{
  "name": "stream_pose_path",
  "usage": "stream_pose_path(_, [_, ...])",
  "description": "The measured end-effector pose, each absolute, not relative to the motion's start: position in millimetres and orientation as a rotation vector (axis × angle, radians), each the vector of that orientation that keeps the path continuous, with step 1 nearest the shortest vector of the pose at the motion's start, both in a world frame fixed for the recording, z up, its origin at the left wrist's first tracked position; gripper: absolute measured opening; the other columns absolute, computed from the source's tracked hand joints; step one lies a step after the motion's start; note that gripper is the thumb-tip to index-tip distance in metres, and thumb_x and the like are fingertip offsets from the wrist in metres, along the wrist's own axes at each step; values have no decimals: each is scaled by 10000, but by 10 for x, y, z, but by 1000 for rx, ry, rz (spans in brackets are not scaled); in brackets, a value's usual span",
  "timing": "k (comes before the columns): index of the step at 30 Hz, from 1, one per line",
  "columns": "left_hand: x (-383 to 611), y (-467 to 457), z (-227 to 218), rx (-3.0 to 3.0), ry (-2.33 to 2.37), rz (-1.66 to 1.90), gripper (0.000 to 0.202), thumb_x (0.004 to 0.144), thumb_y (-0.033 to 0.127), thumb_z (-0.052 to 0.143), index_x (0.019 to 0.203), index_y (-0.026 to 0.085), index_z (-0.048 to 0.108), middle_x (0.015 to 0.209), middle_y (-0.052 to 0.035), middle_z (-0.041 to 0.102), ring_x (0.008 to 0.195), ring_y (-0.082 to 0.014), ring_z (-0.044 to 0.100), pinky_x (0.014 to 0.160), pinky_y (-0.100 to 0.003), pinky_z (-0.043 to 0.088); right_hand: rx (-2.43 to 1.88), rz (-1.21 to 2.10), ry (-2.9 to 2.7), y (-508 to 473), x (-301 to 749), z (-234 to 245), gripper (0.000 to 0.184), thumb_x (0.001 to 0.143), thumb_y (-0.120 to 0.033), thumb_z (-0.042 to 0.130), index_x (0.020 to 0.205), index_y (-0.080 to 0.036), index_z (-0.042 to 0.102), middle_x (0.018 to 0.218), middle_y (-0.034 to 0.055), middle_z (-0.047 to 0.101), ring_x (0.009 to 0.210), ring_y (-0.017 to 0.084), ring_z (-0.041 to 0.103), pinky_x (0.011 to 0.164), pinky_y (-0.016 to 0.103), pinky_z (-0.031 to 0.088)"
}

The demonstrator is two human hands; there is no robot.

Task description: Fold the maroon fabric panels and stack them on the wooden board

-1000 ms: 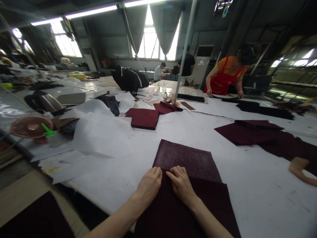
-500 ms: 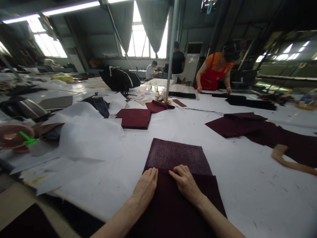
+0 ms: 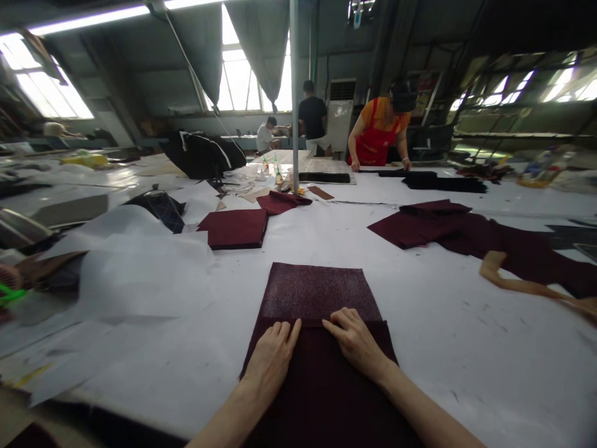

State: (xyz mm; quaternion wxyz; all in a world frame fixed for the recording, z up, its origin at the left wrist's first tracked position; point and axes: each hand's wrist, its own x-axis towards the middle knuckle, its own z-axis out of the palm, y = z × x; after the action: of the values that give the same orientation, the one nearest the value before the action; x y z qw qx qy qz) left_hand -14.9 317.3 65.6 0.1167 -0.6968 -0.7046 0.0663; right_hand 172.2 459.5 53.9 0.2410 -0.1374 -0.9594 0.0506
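A length of dark maroon fabric (image 3: 345, 398) lies before me, its near part folded up over a lighter, speckled piece (image 3: 317, 289). My left hand (image 3: 273, 354) grips the folded edge from the left, its index finger stretched along the fold and the thumb hidden. On the right side of the same edge, my right hand (image 3: 353, 339) has its fingers bent and pinched at the fold. A short stretch of the fold shows between the two hands.
Beyond the fabric sits a stack of maroon pieces (image 3: 236, 229). More maroon cloth (image 3: 429, 227) and a tan strip (image 3: 508, 281) lie to the right, white paper (image 3: 140, 267) to the left. A metal pole (image 3: 295, 93) rises mid-table. A co-worker in a red apron (image 3: 373, 140) handles black fabric opposite.
The view has turned to the right, so the surroundings sit farther left. My left index finger has spread from its neighbours. Both hands stay at the fold.
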Motion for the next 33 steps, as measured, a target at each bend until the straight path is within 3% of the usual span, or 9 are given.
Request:
stream_pose_path(3, [-61,3217,716,-2036,-2083,225,629,820,33,445,1417,218,371,955,-82,580,857,-223,554,754,-370,480,-377,122,-2617,4626,1796,545,318,902,-78,471,1167,-187,607,942,78,581,873,203,472,810,368,380])
stream_pose_path(8, [56,3286,687,-2069,-2005,180,532,803,-2,442,1324,94,488,1177,-147,559,1057,-240,518,897,-367,451,-393,110,-2612,4662,1906,574,305,909,-94,473,1165,-194,605,932,72,576,860,199,470,806,365,380])
stream_pose_path(10, [114,3316,676,-2073,-1999,197,551,805,2,441,1349,87,458,1101,-137,586,981,-232,545,843,-358,476,-393,100,-2611,4677,1947,581,304,909,-89,468,1162,-188,603,936,74,576,866,197,473,810,364,380])
stream_pose_path(14, [231,3389,706,-2069,-2017,236,633,823,46,458,1424,222,359,925,-77,594,824,-220,569,726,-369,497,-397,67,-2595,4712,2024,576,268,911,-95,465,1117,-182,614,918,72,577,863,196,472,798,357,376])
stream_pose_path(20, [321,3472,672,-2124,-1963,155,574,800,-4,445,1350,163,466,1206,-103,565,1060,-221,524,905,-354,457,-444,70,-2602,4755,2138,566,237,920,-114,470,1089,-185,619,908,60,573,844,189,465,791,357,370])
stream_pose_path(25, [456,3548,695,-2134,-1970,197,639,809,37,474,1417,206,372,971,-73,608,838,-210,565,757,-362,490,-450,81,-2603,4784,2237,593,256,932,-126,453,1119,-192,614,892,54,570,857,185,470,805,357,376])
stream_pose_path(30, [592,3606,683,-2139,-1939,137,521,818,16,454,1321,146,497,1134,-109,588,1003,-220,546,867,-358,467,-467,70,-2612,4828,2352,571,253,935,-132,445,1115,-186,616,901,55,572,857,183,466,805,352,372])
stream_pose_path(33, [652,3640,668,-2137,-1953,132,557,822,23,456,1363,155,447,1047,-89,605,912,-208,563,804,-343,484,-467,67,-2602,4859,2413,542,253,938,-131,438,1108,-187,616,913,56,575,871,182,466,820,353,365])
